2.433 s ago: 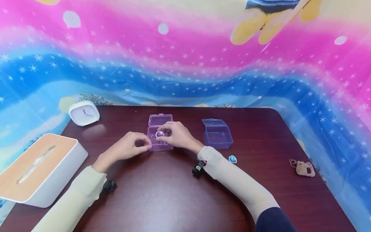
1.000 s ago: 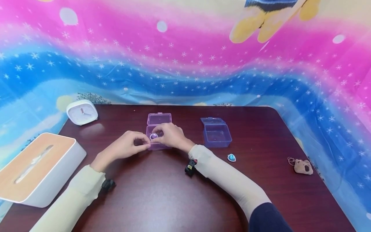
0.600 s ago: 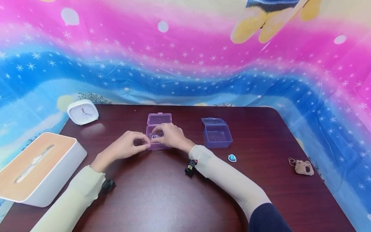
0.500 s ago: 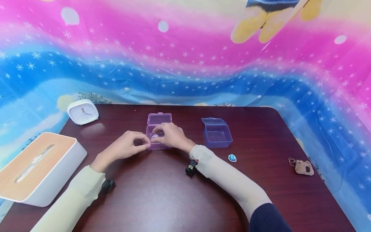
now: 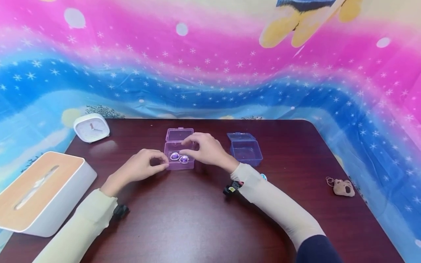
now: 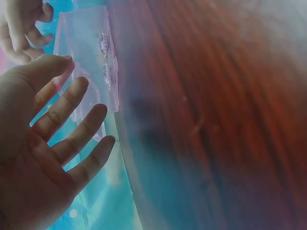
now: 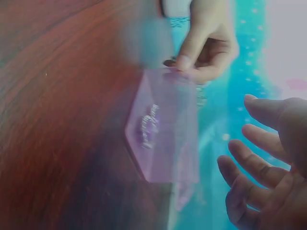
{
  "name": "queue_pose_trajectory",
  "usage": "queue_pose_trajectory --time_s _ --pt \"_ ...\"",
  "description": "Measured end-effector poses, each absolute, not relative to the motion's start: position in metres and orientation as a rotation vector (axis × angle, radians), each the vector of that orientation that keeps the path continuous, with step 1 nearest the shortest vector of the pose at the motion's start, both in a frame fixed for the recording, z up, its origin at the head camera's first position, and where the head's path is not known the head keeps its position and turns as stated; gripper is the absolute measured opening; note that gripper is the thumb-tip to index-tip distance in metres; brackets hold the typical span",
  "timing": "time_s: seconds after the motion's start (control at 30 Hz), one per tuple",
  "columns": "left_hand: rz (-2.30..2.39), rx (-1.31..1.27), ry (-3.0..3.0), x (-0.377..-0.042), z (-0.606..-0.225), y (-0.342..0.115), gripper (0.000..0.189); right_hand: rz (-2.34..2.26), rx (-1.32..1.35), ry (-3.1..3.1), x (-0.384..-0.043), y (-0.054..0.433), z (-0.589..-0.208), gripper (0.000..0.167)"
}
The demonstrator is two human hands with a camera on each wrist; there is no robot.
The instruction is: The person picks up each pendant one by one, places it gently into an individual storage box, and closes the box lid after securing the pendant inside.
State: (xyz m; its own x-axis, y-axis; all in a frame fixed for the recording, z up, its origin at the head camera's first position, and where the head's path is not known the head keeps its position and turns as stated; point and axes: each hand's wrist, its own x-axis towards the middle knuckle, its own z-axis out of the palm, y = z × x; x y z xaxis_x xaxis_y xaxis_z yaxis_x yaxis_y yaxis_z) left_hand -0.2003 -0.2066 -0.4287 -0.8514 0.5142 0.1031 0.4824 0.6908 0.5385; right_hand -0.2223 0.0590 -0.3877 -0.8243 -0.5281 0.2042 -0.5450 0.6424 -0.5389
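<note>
**Two purple gems sitting in the little pink box**

Far left on the dark reddish-brown wooden tabletop (image 5: 184,219): a white tissue box with a tan wooden lid (image 5: 39,191), and behind it a small white square clock (image 5: 91,127). Moving right, left hand (image 5: 139,169) with fingers curled, fingertips pinching the left wall of the small clear pink plastic box (image 5: 179,155); wrist view shows the same hand (image 6: 36,143) with fingers spread loosely beside the box (image 6: 88,62). Inside the box, two oval purple gems with silvery rims (image 5: 179,157), side by side on the floor of it, lid flipped open at the back. Right hand (image 5: 205,149) hovering just over the box's right edge, fingers relaxed and holding nothing, same in its wrist view (image 7: 261,163). Further right, a small clear blue plastic box (image 5: 245,149), open too. Just beside the right sleeve, a blue gem (image 5: 264,176), mostly hidden. Way off right, a small brown plush bear charm (image 5: 342,186).
</note>
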Motion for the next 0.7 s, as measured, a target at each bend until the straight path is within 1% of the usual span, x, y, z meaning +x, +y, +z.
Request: queue_pose_trajectory --time_s 0.23,0.3,0.4,0.47,0.53,0.6,0.7 --pt "0.896 0.875 2.851 -0.199 -0.429 -0.208 0.005 0.997 0.941 -2.742 -0.208 0.091 -0.369 0.03" --pt "0.876 0.883 2.864 -0.197 -0.428 -0.209 0.016 1.026 0.937 -2.724 -0.204 0.1 -0.365 0.028" --pt "0.825 0.867 2.913 -0.194 -0.423 -0.208 0.039 1.036 0.922 -2.723 -0.197 0.118 -0.362 0.029" --pt "0.831 0.845 2.96 -0.193 -0.417 -0.204 0.048 1.027 0.901 -2.73 -0.191 0.133 -0.36 0.029" --pt "0.886 0.841 3.001 -0.191 -0.411 -0.199 0.048 1.026 0.87 -2.743 -0.185 0.15 -0.359 0.028" --pt "0.967 0.866 3.027 -0.189 -0.405 -0.191 0.042 1.028 0.833 -2.766 -0.178 0.166 -0.359 0.028" --pt "1.065 0.995 3.032 -0.192 -0.396 -0.172 0.032 1.036 0.762 -2.786 -0.17 0.19 -0.358 0.026"
